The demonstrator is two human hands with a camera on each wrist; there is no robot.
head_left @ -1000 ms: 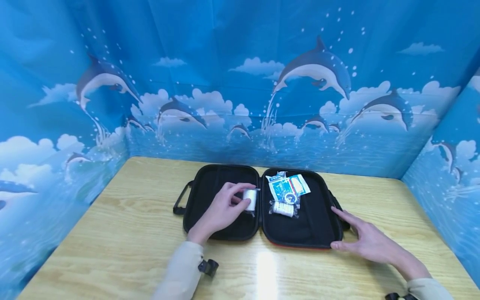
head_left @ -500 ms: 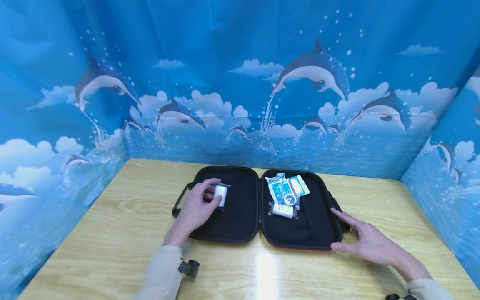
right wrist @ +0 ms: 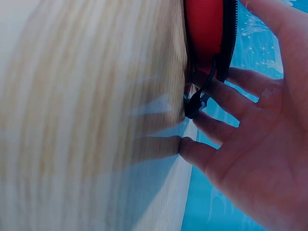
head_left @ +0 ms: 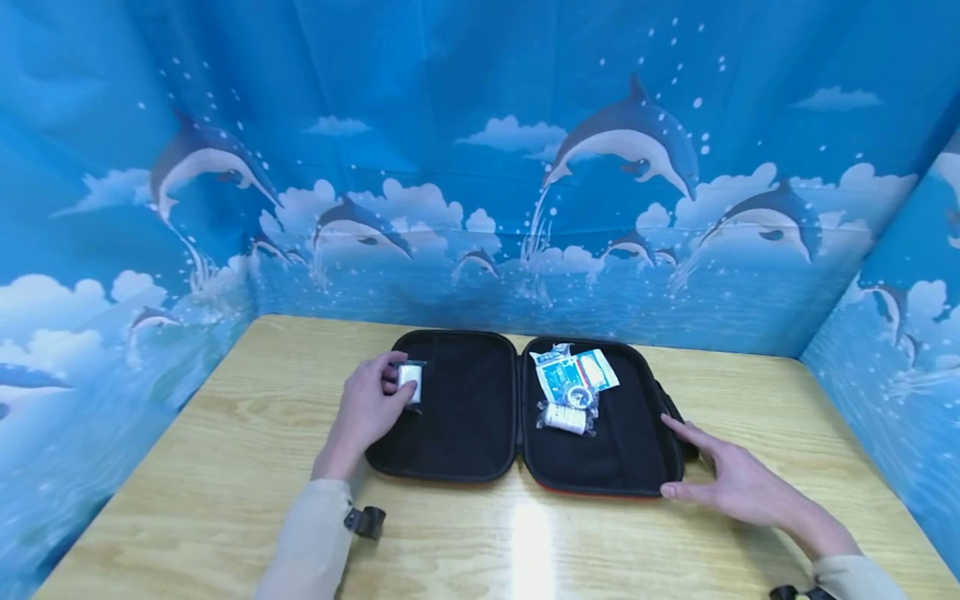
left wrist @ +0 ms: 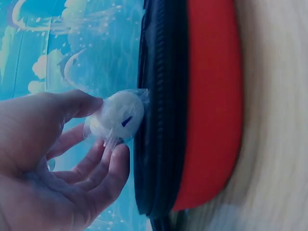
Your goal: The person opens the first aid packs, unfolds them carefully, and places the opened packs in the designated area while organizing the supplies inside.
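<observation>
A zip case lies unfolded, its black-lined left half joined to a matching right half; the shell outside is red. My left hand pinches a white bandage roll in clear wrap between thumb and fingers, at the left half's outer side. In the left wrist view the roll's round end shows just past the zipper rim. My right hand rests at the right half's outer edge, thumb at the front corner, fingers spread near the strap handle.
In the right half sit blue-and-white packets, a small white tape roll and another wrapped bandage roll. A wooden table carries the case. Behind stands a blue dolphin-print curtain.
My left hand has carried the bandage roll leftward across the left half, from near the hinge to the outer side. The right hand has stayed in place.
</observation>
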